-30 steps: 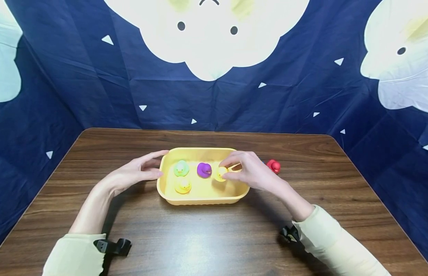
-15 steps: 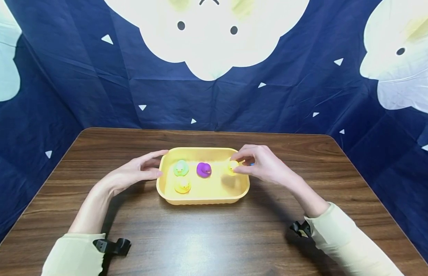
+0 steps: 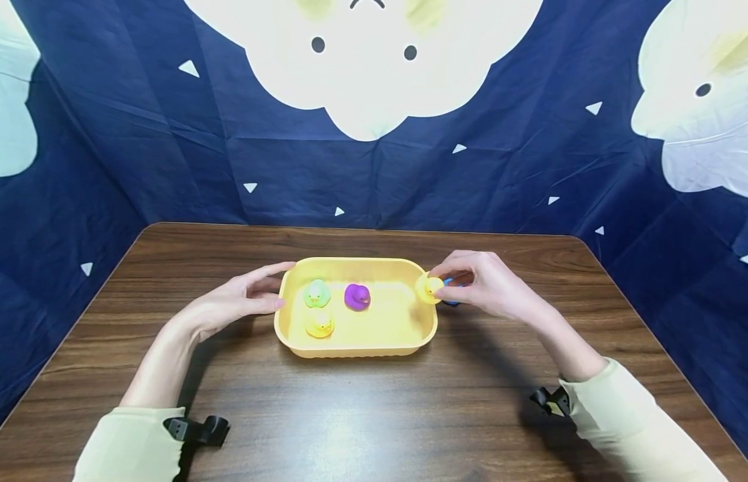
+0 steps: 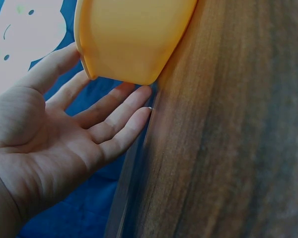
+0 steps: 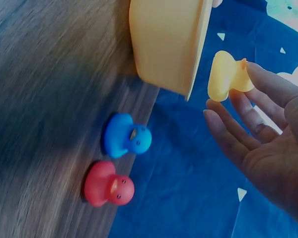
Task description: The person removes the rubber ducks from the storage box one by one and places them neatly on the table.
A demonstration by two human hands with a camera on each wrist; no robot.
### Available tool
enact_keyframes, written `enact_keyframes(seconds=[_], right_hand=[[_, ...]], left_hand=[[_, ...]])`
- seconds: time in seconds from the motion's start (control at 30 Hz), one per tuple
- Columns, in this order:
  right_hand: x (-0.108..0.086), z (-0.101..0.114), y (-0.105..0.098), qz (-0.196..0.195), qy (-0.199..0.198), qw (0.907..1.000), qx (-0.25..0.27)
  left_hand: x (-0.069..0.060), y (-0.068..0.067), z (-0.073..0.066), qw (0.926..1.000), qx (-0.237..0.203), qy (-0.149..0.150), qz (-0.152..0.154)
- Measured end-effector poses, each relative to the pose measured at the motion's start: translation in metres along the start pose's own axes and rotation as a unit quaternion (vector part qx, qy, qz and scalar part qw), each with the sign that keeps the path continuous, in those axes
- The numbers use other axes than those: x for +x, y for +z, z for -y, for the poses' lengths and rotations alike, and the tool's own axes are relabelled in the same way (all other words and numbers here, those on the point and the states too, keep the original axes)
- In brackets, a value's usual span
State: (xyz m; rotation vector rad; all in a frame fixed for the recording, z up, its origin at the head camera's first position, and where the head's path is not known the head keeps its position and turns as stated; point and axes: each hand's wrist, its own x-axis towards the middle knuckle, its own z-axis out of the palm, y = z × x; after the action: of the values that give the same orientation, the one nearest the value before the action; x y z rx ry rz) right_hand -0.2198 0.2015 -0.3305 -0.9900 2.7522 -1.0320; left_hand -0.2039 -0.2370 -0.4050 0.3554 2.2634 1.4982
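Observation:
A yellow plastic tub (image 3: pixel 374 349) stands on the table, with a green rubber duck (image 3: pixel 317 293), a purple rubber duck (image 3: pixel 357 296) and a yellow rubber duck (image 3: pixel 320 324) inside. At the tub's left end my left hand (image 3: pixel 229 301) rests its fingers against the rim and outer wall; the left wrist view shows them loosely extended. My right hand (image 3: pixel 485 284) pinches another yellow rubber duck (image 5: pixel 221 77) by its head between thumb and fingers. That duck hangs above the tub's right rim, clear of the table.
On the table right of the tub sit a blue rubber duck (image 5: pixel 126 135), partly behind my right hand in the head view, and a red rubber duck (image 5: pixel 108 183), hidden there. A dark blue curtain (image 3: pixel 374 181) with clouds hangs behind the wooden table (image 3: pixel 325 415).
My right hand has carried the pinched yellow duck up and rightward from inside the tub to over its right rim. The left hand and the tub stay put.

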Motion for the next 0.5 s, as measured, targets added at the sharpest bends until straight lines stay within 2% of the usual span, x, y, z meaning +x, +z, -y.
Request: enact_keyframes(seconds=[0.13,0.5], right_hand=[[-0.005,-0.007,-0.006,0.001,0.012,0.9999,0.003],[-0.017,-0.019,-0.036,-0.011,0.051,0.9979,-0.039]], left_hand=[[0.0,0.0,0.0,1.0,0.001,-0.003,-0.001],[-0.001,0.0,-0.002,1.0,0.007,-0.007,-0.001]])
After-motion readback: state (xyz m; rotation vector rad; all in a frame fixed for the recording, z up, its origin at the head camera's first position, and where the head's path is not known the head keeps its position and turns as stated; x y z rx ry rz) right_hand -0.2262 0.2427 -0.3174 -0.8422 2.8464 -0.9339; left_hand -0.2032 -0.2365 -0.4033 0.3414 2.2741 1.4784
